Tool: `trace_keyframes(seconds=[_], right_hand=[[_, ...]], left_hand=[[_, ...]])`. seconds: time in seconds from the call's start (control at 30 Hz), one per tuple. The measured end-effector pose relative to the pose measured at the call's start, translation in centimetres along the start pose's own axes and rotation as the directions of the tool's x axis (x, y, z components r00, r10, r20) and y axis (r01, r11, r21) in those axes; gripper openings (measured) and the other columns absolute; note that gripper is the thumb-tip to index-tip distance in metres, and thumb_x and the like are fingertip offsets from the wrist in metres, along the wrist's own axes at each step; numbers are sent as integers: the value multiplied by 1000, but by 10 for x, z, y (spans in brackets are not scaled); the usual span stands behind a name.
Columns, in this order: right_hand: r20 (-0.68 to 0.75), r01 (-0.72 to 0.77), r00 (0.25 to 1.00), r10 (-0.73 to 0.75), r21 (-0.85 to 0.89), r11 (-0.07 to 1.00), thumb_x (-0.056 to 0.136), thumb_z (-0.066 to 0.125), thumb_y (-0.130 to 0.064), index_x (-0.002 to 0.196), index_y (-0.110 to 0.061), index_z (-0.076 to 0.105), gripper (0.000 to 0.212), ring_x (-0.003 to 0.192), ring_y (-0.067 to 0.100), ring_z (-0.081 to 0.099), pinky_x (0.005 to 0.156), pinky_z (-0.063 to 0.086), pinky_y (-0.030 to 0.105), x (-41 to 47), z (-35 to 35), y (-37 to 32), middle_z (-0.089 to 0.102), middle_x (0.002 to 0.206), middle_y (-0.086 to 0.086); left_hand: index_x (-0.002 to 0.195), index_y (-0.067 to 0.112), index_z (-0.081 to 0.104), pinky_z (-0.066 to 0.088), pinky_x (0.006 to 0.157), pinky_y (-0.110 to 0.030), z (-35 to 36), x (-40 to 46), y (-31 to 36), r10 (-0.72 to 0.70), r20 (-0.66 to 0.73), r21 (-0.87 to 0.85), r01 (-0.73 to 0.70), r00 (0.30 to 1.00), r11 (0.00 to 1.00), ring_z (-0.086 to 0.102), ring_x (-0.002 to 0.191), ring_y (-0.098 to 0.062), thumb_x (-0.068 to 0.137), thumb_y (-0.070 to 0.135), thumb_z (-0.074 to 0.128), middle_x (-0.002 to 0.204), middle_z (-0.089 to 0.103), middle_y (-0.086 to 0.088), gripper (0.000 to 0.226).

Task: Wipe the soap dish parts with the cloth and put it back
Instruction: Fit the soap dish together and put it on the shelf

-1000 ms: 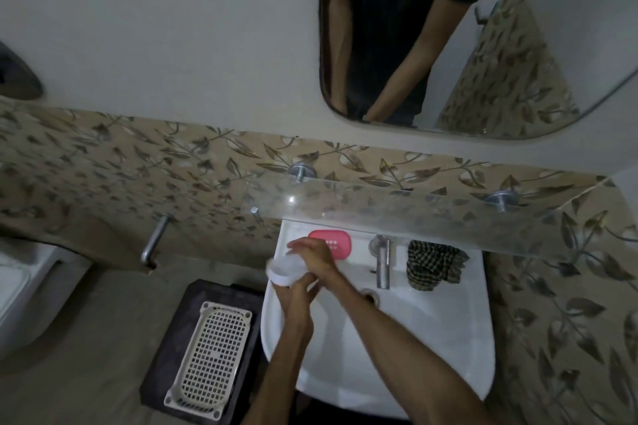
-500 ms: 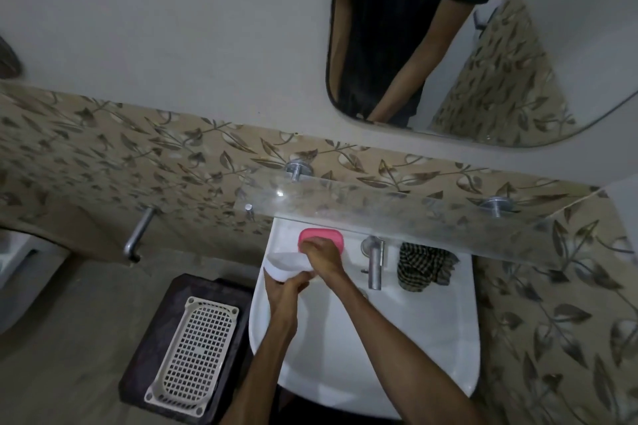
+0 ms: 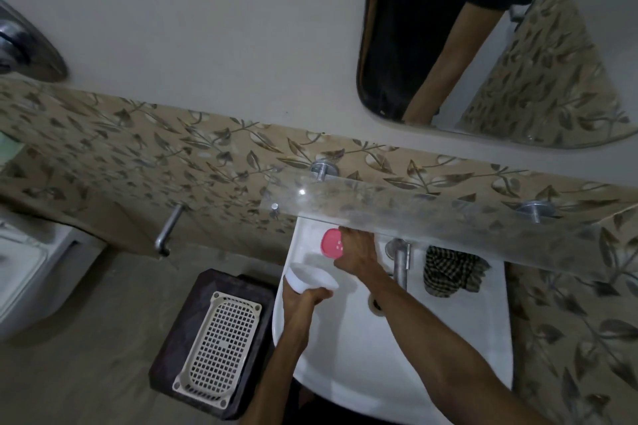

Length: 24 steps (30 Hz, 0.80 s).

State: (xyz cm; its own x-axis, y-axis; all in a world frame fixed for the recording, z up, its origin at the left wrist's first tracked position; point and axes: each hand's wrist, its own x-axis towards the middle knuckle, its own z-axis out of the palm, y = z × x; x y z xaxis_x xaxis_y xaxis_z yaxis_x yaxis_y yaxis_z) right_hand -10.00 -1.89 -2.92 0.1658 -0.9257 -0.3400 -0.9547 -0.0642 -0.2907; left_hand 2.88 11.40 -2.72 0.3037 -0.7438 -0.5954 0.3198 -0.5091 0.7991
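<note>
White plastic, the soap dish base (image 3: 313, 279), sits low and left of frame centre in the left hand (image 3: 303, 300), whose grip is clenched on its lower edge over the left rim of the sink (image 3: 345, 355). A second ago both hands were bunched together around that white part; half a second ago the right hand was already laid over the pink piece. Now the hands have parted, and the right hand (image 3: 357, 252) has reached up under the glass shelf (image 3: 431, 214) to the pink soap dish part (image 3: 332, 242) at the back ledge of the sink. Its fingers cover the pink part's right end; whether that grip has closed on it I cannot tell. The checked cloth (image 3: 448, 271) lies bunched at the right of the tap (image 3: 400, 260), well apart from both hands, untouched. My reading: the person is gathering the two parts, either to fit them together or to fetch the pink one for wiping.
</note>
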Motion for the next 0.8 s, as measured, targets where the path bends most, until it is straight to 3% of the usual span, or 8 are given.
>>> trace_keyframes(seconds=[0.03,0.1,0.17,0.27,0.37,0.57,0.7,0.8], right_hand=[[13,-52,999,50,187,981,77,89,-25,150,-12,48,85,140,30,51,117,42,37,-3,-5,1,54,151,10],[119,-142,989,89,575,806,71,95,-19,141,-13,58,80,127,31,61,107,53,42,-12,-15,5,63,140,11],[234,-167,972,-14,733,659,71,95,-11,134,-16,62,71,122,29,64,104,57,47,-25,-21,15,67,132,10],[289,-87,935,-207,751,655,67,96,-14,132,-24,64,73,126,20,65,107,56,40,-45,-26,26,70,130,-2],[266,3,925,-271,709,705,64,96,-24,138,-28,60,83,127,13,61,103,54,33,-62,-34,28,66,133,-8],[158,98,946,-284,696,712,65,99,-29,141,-35,60,85,126,8,60,102,58,36,-84,-60,41,66,130,-18],[109,97,962,-250,720,687,63,99,-40,133,-46,63,79,125,0,59,103,59,37,-97,-75,52,67,126,-27],[89,110,966,-243,708,697,60,98,-44,136,-44,63,83,125,3,60,101,60,37,-103,-85,57,66,129,-22]], left_hand=[[125,20,63,61,95,-46,-3,1,1,-3,2,2,3,1000,1000,72,106,-28,54,14,81,115,75,-9,74],[120,17,68,61,95,-49,-9,5,4,-9,38,-4,9,999,1000,73,105,-32,55,12,78,113,77,-13,66],[117,8,71,63,91,-47,-12,9,5,-33,105,1,33,994,999,73,103,-35,55,8,73,112,76,-18,62],[113,2,74,61,79,-34,-12,13,11,-67,216,63,55,974,997,71,100,-27,52,5,69,117,73,-22,62],[118,19,77,60,81,-32,-5,12,20,-40,388,143,-18,921,990,72,109,-26,56,5,69,118,77,-14,64],[141,26,63,60,93,-40,13,-2,39,24,568,179,-151,823,972,69,123,-28,75,-1,69,134,72,-9,71],[145,25,59,60,93,-44,27,-12,45,50,632,152,-188,773,970,67,126,-33,75,-1,72,137,70,-12,76],[144,26,60,60,92,-41,38,-22,48,68,656,121,-194,752,973,67,126,-32,76,1,74,137,70,-11,74]])
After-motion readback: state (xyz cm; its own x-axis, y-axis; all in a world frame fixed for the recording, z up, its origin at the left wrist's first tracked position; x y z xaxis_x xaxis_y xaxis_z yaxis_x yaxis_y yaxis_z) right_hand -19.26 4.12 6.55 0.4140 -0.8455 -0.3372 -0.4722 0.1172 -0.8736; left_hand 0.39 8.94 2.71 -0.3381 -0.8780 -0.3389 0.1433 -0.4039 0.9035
